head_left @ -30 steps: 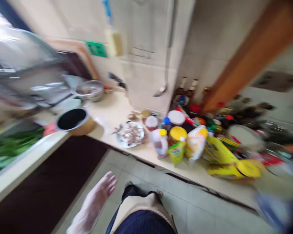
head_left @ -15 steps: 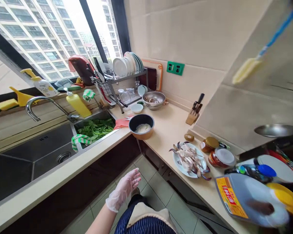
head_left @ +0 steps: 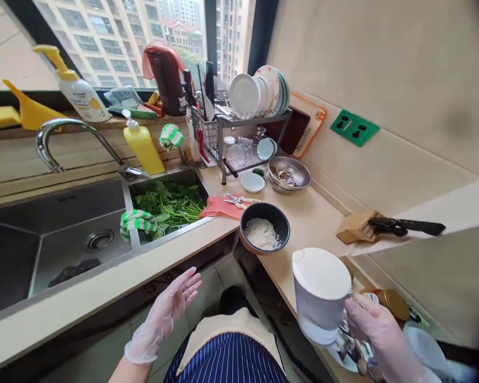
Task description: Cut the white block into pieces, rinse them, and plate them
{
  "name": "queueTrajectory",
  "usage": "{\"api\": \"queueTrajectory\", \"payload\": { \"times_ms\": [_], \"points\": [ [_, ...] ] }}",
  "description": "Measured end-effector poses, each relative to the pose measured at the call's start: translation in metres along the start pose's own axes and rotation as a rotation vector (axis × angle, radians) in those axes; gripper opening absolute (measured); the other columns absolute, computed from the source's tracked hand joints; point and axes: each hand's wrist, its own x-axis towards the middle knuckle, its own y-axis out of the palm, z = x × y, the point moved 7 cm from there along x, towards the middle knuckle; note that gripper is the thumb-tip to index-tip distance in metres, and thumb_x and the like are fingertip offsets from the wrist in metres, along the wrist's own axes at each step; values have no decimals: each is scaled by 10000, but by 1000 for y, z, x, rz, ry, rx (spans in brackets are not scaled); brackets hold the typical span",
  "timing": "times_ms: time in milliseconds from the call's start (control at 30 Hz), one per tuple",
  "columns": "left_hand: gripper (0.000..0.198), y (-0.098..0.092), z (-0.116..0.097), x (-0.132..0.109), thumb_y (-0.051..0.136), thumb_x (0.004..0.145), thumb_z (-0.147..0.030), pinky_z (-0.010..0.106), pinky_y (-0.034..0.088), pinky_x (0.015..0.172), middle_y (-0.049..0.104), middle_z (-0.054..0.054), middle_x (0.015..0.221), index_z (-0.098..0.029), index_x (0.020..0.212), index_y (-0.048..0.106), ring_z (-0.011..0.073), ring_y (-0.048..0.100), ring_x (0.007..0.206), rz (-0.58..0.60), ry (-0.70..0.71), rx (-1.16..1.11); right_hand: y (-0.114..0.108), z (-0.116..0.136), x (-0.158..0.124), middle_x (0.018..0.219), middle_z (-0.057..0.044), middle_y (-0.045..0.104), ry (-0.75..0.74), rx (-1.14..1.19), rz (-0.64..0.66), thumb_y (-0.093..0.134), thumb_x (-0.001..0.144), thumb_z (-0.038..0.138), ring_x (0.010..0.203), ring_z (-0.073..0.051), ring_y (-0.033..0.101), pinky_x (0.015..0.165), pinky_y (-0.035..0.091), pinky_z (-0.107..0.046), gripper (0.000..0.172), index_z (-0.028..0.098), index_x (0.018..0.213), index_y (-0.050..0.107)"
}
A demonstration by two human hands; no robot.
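White ribbed plastic makes up the flat-lidded pitcher, which the right hand, in a thin translucent glove, grips by its handle at the side, fingers curled round. I take that hold to be for keeping the vessel near upright; it hangs over the counter edge, close to the round black-lined pot with an orange-brown outside. Pale, loose grains are heaped against the pot's dark, smooth inner wall. The left hand, gloved likewise, holds nothing: palm turned up, fingers loosely spread over the floor gap, perhaps just for balance.

Beside the pot, metal scissors lie on a crumpled coral plastic bag, which may be there to keep the counter clean. Leafy green stems sit in the smaller steel basin, presumably so they can drain, with a fuzzy green-and-white striped cloth draped over the divider. Glossy white and green plates stand on edge in the grey metal rack, probably for drying.
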Motion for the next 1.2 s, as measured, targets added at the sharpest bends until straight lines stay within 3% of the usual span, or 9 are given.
{"api": "queueTrajectory", "payload": {
  "times_ms": [100, 167, 367, 667, 833, 1200],
  "points": [
    [319, 5, 6, 4, 537, 849, -158, 266, 545, 721, 669, 111, 1091, -159, 1166, 573, 178, 677, 884, -39, 13, -102, 19, 23, 56, 478, 67, 315, 55, -65, 165, 657, 570, 734, 459, -67, 281, 429, 234, -227, 602, 196, 535, 388],
    [318, 15, 9, 10, 539, 855, -172, 269, 547, 727, 672, 117, 1083, -150, 1171, 572, 182, 679, 889, -49, -1, -145, 24, 34, 84, 498, 65, 305, 63, -152, 238, 647, 588, 725, 475, -66, 253, 437, 209, -226, 596, 196, 538, 378],
    [358, 44, -4, 37, 530, 872, -234, 263, 536, 782, 661, 118, 1143, -162, 1222, 558, 185, 668, 952, -5, -8, -193, 25, 54, 128, 527, 46, 344, 77, -415, 340, 578, 675, 698, 496, -80, 259, 444, 213, -233, 546, 194, 551, 406],
    [293, 53, -49, 72, 529, 877, -216, 289, 553, 784, 664, 128, 1126, -150, 1158, 577, 199, 675, 937, 18, -41, -76, 42, 70, 141, 531, 45, 373, 188, -658, 401, 483, 705, 745, 501, -92, 298, 470, 245, -236, 560, 200, 593, 415],
    [269, 63, -73, 78, 513, 888, -207, 266, 562, 748, 671, 124, 1110, -147, 1140, 585, 184, 683, 904, 28, -30, -32, 47, 70, 141, 568, 39, 399, 187, -645, 410, 467, 740, 725, 533, -97, 325, 509, 276, -235, 549, 197, 602, 406],
    [262, 58, -64, 90, 527, 876, -201, 289, 567, 754, 685, 124, 1061, -148, 1127, 578, 190, 691, 876, 32, -78, -24, 51, 73, 133, 550, 45, 405, 266, -582, 421, 508, 753, 662, 517, -96, 343, 491, 297, -226, 500, 208, 608, 358]
  ]
}}
